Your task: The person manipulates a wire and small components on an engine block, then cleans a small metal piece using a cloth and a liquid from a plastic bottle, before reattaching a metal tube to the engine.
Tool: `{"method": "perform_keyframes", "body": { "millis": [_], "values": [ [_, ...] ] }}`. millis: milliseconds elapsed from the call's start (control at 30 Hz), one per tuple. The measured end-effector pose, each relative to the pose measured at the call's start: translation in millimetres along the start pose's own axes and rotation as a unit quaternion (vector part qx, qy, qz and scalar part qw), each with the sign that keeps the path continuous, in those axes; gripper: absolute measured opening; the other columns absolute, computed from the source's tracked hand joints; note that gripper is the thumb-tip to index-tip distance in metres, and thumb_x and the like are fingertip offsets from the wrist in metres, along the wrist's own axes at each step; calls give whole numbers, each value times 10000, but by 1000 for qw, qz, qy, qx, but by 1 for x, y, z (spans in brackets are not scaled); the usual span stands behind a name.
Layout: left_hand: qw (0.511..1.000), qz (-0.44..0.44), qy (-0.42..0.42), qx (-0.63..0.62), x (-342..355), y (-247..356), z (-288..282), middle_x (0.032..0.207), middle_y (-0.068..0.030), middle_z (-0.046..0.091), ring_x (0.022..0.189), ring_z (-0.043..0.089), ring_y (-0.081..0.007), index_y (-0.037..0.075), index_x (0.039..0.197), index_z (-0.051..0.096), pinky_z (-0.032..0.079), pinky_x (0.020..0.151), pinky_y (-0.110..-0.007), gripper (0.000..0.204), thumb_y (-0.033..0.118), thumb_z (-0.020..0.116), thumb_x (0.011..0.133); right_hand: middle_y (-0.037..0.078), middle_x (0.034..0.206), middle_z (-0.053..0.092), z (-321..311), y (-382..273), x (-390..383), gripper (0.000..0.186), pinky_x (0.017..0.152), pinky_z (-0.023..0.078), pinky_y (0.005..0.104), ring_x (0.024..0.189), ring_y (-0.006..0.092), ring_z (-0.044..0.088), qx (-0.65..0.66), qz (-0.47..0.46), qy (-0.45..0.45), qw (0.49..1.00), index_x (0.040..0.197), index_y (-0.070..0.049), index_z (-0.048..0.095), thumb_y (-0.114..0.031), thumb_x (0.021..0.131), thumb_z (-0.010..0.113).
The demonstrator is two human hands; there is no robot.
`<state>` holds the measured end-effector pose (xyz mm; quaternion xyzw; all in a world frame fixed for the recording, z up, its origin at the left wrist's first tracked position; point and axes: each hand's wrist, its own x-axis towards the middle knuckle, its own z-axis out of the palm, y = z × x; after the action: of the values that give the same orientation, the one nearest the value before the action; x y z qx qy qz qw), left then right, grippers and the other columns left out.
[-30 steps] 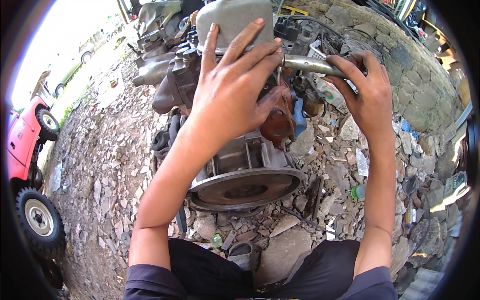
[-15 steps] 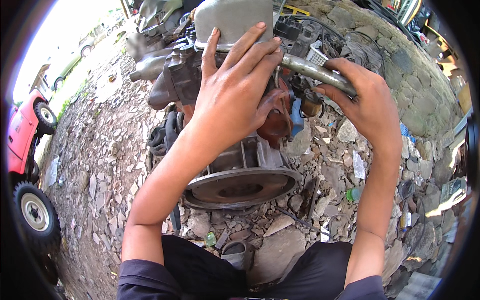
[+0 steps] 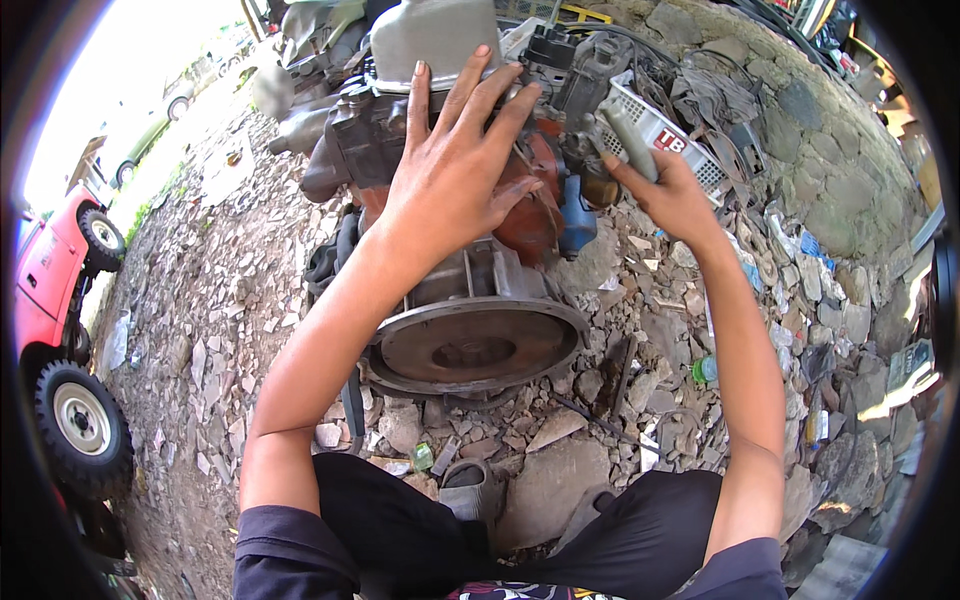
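Note:
An engine (image 3: pixel 530 225) stands upright in front of me, with a round flanged housing (image 3: pixel 405 345) at its near end and a grey metal cover (image 3: pixel 425 40) on top. My left hand (image 3: pixel 455 165) lies on the engine with its fingers spread, their tips at the lower edge of the cover. To the right of the engine, my right hand (image 3: pixel 680 200) grips a grey metal pipe (image 3: pixel 630 140) near its lower end. The pipe tilts up and away from me. I cannot make out whether its far end touches the engine. A blue cylindrical part (image 3: pixel 577 220) shows below it.
Behind the pipe is a white plastic crate (image 3: pixel 700 165) beside dark cloth (image 3: pixel 715 100). Broken stones (image 3: pixel 560 430) cover the ground, and a stone wall (image 3: pixel 830 185) rises at the right. A pink vehicle (image 3: pixel 50 265) with large tyres stands at the far left.
My right hand has swung the pipe from lying nearly crosswise to pointing away from me, shifting slightly left. My left hand has moved a little left, its fingers spreading wider. The view has shifted slightly.

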<state>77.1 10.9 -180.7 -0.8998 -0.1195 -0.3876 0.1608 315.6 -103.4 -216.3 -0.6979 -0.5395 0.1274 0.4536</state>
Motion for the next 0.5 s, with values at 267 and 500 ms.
{"method": "perform_keyframes", "body": {
  "millis": [267,500],
  "values": [
    [988,106,-112,16,-5,12,21,1395,-50,519,1479,263,-276,129,1115,704,148,1226,-574,345,162,757,776,-12,670,627,89,81,-46,292,531,403,267,577,60,495,183,2,8,983,943,-21,691,-313,956,680],
    [986,112,-92,77,-6,14,29,998,17,664,1385,416,-226,146,945,760,113,1231,-584,196,130,690,763,37,875,716,132,99,-44,317,586,441,247,655,64,556,287,66,-28,955,1128,-11,658,-294,988,640]
  ]
}}
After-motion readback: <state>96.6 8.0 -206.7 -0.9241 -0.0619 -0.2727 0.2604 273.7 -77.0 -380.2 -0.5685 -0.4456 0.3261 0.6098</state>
